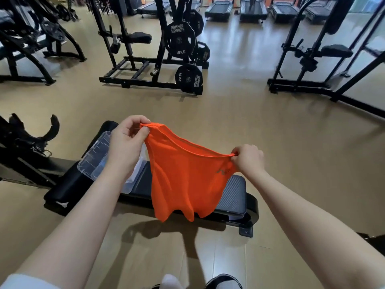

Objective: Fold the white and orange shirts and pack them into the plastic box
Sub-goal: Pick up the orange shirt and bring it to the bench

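An orange shirt (pixel 183 178) hangs in the air above a black padded bench (pixel 233 195). My left hand (pixel 127 142) pinches its upper left edge, and my right hand (pixel 248 159) pinches its upper right edge. The cloth sags between them and drapes down in front of the bench. A clear plastic box (pixel 95 157) lies on the bench's left part, half hidden behind my left forearm. Something white shows inside the box beside my forearm; I cannot tell whether it is the white shirt.
The bench stands on a tan floor. A weight rack with black 15 kg plates (pixel 181 40) stands behind it. More black gym machines (pixel 312 57) are at the right and left, and treadmills (pixel 220 9) line the far wall. My feet (pixel 223 282) are at the bottom edge.
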Demonstrator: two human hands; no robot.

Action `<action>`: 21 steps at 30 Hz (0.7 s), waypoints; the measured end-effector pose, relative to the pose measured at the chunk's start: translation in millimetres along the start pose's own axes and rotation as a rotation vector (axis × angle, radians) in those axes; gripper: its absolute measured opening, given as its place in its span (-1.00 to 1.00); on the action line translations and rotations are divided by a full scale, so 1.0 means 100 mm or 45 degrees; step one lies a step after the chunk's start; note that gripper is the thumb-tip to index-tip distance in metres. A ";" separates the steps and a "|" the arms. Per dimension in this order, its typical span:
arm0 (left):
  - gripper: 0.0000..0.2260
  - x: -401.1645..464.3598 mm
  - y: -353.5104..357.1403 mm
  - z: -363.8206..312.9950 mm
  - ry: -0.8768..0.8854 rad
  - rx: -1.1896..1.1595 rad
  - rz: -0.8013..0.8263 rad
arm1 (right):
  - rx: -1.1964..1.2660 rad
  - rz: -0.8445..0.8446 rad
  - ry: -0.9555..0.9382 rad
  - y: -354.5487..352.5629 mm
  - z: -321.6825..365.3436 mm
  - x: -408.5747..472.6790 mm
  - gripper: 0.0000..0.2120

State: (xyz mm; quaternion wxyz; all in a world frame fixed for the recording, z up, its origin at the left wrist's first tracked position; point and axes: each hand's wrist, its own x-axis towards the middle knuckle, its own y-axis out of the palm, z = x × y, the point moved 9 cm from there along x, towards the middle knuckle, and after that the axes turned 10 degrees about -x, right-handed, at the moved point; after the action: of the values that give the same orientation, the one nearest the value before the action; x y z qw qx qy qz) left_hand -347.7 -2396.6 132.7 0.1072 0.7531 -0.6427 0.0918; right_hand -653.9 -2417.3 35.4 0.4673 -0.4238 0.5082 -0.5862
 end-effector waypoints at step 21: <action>-0.77 -0.07 -0.66 0.34 -0.085 0.157 -0.007 | -0.001 -0.057 0.100 0.20 0.48 -0.33 -0.84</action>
State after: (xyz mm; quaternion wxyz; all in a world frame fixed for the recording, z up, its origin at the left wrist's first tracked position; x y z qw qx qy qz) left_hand -284.0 -2389.7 95.1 0.0394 0.7626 -0.6370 0.1056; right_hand -598.3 -2395.7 20.8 0.4337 -0.4119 0.5169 -0.6125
